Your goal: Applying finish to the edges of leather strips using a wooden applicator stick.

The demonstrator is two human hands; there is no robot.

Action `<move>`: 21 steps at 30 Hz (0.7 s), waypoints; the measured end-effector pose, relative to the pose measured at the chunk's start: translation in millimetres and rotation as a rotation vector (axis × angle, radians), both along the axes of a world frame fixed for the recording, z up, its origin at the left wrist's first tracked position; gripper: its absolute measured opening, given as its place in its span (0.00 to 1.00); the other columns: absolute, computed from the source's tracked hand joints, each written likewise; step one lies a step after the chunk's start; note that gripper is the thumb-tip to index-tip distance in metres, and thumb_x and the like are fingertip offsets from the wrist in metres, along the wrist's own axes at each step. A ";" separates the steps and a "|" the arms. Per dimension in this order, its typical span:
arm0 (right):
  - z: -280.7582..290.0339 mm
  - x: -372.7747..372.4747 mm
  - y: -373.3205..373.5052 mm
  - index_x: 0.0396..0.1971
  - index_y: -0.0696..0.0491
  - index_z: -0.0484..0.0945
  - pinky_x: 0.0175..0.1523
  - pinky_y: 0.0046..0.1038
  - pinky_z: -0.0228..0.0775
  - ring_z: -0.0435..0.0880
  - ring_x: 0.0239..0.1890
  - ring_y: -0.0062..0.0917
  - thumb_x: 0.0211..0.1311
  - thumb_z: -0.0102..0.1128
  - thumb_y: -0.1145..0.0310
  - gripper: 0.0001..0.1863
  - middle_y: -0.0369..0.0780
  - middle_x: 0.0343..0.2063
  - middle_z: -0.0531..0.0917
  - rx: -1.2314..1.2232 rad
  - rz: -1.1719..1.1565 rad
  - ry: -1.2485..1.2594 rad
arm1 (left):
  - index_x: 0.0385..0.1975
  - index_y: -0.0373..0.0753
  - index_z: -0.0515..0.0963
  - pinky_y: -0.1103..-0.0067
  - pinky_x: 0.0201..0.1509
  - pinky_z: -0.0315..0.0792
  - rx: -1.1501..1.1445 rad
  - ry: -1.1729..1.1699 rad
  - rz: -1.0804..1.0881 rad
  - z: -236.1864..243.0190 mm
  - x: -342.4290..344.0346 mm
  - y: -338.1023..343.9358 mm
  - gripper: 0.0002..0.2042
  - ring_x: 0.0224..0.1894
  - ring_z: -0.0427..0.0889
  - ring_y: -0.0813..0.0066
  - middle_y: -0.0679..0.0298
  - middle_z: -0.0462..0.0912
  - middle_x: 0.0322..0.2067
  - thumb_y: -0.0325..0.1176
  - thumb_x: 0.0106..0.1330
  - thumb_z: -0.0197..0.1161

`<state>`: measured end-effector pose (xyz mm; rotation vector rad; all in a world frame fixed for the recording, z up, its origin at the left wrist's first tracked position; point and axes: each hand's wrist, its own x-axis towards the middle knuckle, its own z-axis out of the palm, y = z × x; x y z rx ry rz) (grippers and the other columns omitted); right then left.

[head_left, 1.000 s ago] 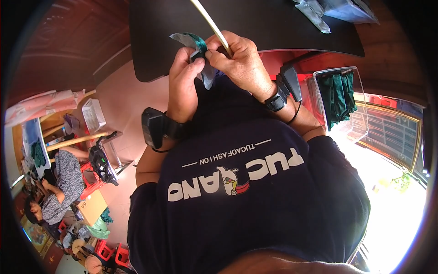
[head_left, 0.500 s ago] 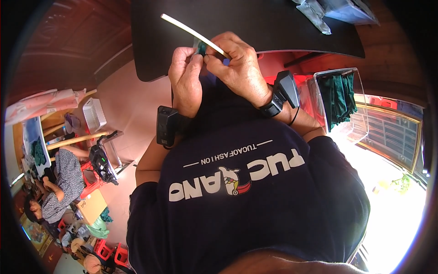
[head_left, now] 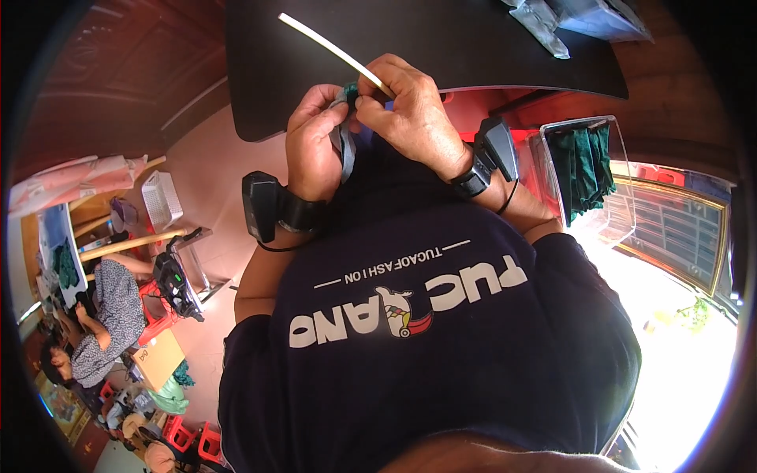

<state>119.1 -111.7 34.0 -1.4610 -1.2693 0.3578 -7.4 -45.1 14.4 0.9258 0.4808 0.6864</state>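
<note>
At the near edge of the black table, my two hands meet around a small piece of dark green fabric [head_left: 351, 92]. My left hand [head_left: 315, 146] pinches the fabric between thumb and fingers, and a greyish strip of it [head_left: 345, 150] hangs down beside the palm. A long, thin white stick [head_left: 323, 43] slants up and left over the table from my right hand [head_left: 412, 114], which is closed around its lower end. The right fingertips also touch the green fabric. What lies under the right fingers is hidden.
The black table [head_left: 284, 79] carries clear plastic packets [head_left: 540, 24] at its far right. A transparent bin [head_left: 623, 181] of folded green cloth [head_left: 582, 169] stands to my right. Far left are a seated person [head_left: 106, 315], a cardboard box [head_left: 162, 359], red stools [head_left: 177, 432] and a white basket [head_left: 162, 197].
My left hand has turned and shifted slightly left and down, and the grey strip now hangs into view below it. The stick and right hand have barely moved.
</note>
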 end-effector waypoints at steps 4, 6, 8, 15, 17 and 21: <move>-0.6 -0.1 0.3 0.19 0.60 0.74 0.28 0.30 0.69 0.76 0.22 0.35 0.40 0.58 0.76 0.04 0.43 0.23 0.75 -0.036 0.004 -0.023 | 0.34 0.31 0.71 0.84 0.39 0.64 -0.118 -0.012 0.029 5.0 -0.7 -4.3 0.06 0.31 0.70 0.78 0.64 0.73 0.28 0.26 0.61 0.49; 0.3 -1.3 -0.9 0.19 0.60 0.74 0.28 0.31 0.69 0.76 0.22 0.35 0.40 0.58 0.76 0.04 0.43 0.23 0.75 -0.036 0.009 -0.022 | 0.34 0.32 0.71 0.84 0.39 0.64 -0.146 -0.027 0.023 1.9 -2.9 -3.9 0.06 0.31 0.70 0.78 0.64 0.73 0.28 0.26 0.61 0.49; 0.6 -1.8 -2.0 0.23 0.60 0.72 0.28 0.24 0.63 0.71 0.22 0.23 0.44 0.57 0.78 0.04 0.38 0.22 0.71 -0.075 0.054 -0.020 | 0.34 0.32 0.71 0.84 0.39 0.64 -0.173 -0.041 0.016 -2.7 -5.5 -3.3 0.06 0.31 0.70 0.79 0.64 0.73 0.28 0.27 0.61 0.49; 3.6 3.0 -5.8 0.23 0.60 0.76 0.29 0.29 0.69 0.78 0.23 0.31 0.48 0.59 0.74 0.04 0.41 0.24 0.75 -0.104 0.092 0.097 | 0.37 0.32 0.71 0.82 0.35 0.64 -0.068 -0.001 -0.058 -6.0 -11.7 0.8 0.09 0.29 0.70 0.77 0.63 0.73 0.28 0.31 0.62 0.49; 9.0 2.1 -7.0 0.27 0.60 0.78 0.31 0.27 0.69 0.78 0.24 0.28 0.57 0.58 0.69 0.08 0.41 0.26 0.76 -0.060 0.173 0.191 | 0.35 0.32 0.71 0.83 0.34 0.64 -0.091 -0.024 -0.054 -7.2 -12.1 3.6 0.08 0.28 0.70 0.77 0.63 0.73 0.28 0.30 0.61 0.50; 9.8 22.6 -14.7 0.31 0.60 0.79 0.34 0.27 0.68 0.79 0.29 0.28 0.64 0.53 0.60 0.17 0.42 0.27 0.78 -0.044 0.144 0.118 | 0.40 0.31 0.72 0.80 0.33 0.64 -0.283 -0.248 -0.075 -5.5 -17.9 15.6 0.13 0.28 0.70 0.72 0.59 0.75 0.31 0.33 0.61 0.51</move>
